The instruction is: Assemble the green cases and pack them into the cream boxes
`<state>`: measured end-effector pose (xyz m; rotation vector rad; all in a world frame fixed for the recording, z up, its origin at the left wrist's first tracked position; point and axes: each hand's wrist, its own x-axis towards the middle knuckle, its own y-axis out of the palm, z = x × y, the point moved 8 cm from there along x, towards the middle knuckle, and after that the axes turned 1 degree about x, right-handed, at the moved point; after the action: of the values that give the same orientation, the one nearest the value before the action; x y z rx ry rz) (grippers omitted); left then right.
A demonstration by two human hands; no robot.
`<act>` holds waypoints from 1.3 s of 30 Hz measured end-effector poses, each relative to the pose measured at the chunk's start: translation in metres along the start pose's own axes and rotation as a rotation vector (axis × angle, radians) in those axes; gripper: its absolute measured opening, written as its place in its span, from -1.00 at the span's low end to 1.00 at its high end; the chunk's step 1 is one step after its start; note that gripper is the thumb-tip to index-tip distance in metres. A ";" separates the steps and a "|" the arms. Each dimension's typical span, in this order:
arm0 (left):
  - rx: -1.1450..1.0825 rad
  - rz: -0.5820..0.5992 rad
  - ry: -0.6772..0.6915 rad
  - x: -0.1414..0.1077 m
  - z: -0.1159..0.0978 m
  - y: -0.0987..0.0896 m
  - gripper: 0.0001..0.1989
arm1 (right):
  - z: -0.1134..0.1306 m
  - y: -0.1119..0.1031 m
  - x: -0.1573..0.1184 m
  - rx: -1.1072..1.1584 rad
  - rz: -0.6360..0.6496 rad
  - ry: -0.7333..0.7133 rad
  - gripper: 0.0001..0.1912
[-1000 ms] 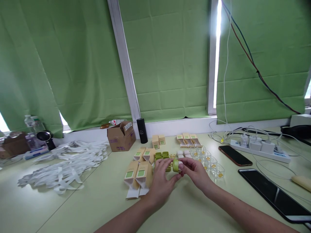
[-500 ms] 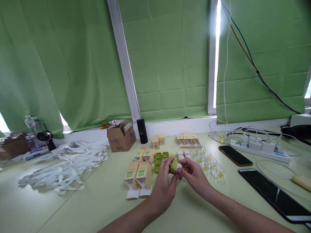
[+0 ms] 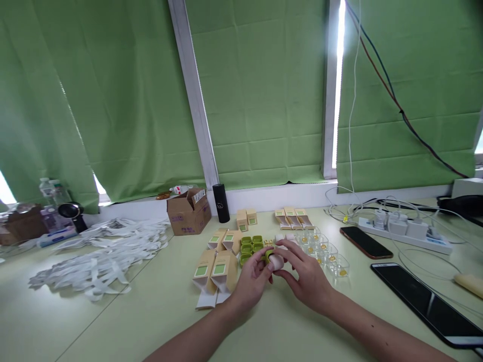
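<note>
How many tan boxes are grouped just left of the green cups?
4: near-left box, near-right box, far-left box and far-right box. The left hand beside them seems to hide none.

At the far left we see a loose pile of flat white ribbons [image 3: 100,261] and a black round-headed device with a handle [image 3: 71,211]. Farther right we find an open brown cardboard box [image 3: 187,217] beside an upright black cylinder [image 3: 221,203]. At right we have a white plastic power strip [image 3: 409,235], a black-screened phone with reddish-brown edges [image 3: 366,242] and, nearer, a larger black-and-white slab-shaped device [image 3: 426,304].
</note>
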<state>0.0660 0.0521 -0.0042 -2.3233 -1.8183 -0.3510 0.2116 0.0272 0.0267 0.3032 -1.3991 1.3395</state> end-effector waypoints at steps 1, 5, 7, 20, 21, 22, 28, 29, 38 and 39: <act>-0.003 0.002 0.001 0.000 0.000 0.001 -0.30 | 0.002 0.001 0.000 -0.037 0.004 -0.037 -0.61; 0.014 -0.004 0.006 -0.001 0.001 0.001 -0.26 | 0.007 0.001 0.000 -0.100 -0.008 -0.109 -0.61; 0.021 -0.003 0.009 -0.002 0.001 0.002 -0.26 | 0.009 0.001 -0.001 -0.099 -0.015 -0.126 -0.60; -0.025 -0.015 0.067 -0.005 -0.008 0.002 -0.34 | 0.022 0.000 0.000 -0.155 -0.040 -0.224 -0.57; -0.028 -0.021 0.067 -0.005 -0.008 0.001 -0.35 | 0.023 0.000 0.000 -0.159 -0.036 -0.231 -0.56; -0.031 -0.029 0.066 -0.005 -0.008 0.001 -0.36 | 0.023 0.001 0.000 -0.161 -0.032 -0.237 -0.55; -0.046 -0.112 0.075 -0.002 -0.011 -0.001 -0.41 | 0.025 0.003 0.001 -0.154 -0.037 -0.257 -0.49; -0.048 -0.126 0.079 -0.002 -0.012 -0.001 -0.42 | 0.025 0.003 0.001 -0.155 -0.040 -0.261 -0.48; -0.021 -0.178 0.082 -0.004 -0.019 0.005 -0.53 | 0.030 0.002 0.001 -0.162 -0.071 -0.282 -0.44; -0.022 -0.180 0.089 -0.004 -0.019 0.005 -0.54 | 0.030 0.001 0.000 -0.160 -0.078 -0.285 -0.43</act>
<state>0.0688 0.0415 0.0128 -2.1252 -1.9936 -0.4931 0.1949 0.0031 0.0341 0.4497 -1.7044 1.1442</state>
